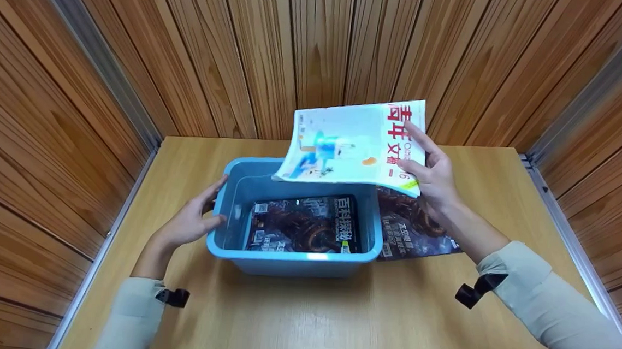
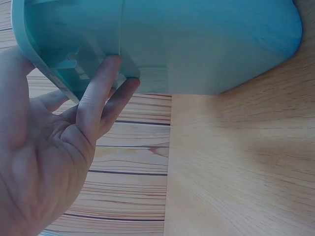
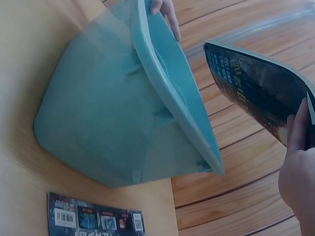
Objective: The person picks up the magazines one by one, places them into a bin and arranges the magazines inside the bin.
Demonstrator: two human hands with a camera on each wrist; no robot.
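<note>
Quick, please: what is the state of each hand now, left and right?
Left hand: open, fingers touching the bin rim.
Right hand: closed on the white magazine, held above the bin.

The raised white magazine with red lettering (image 1: pixel 354 144) is blurring on its cover and hiding the far rim of the blue plastic bin (image 1: pixel 219 228). The bin's right wall is covering part of the dark magazine lying on the tabletop (image 1: pixel 422 226). The right hand (image 3: pixel 298 172) is running off the wrist picture's edge.
</note>
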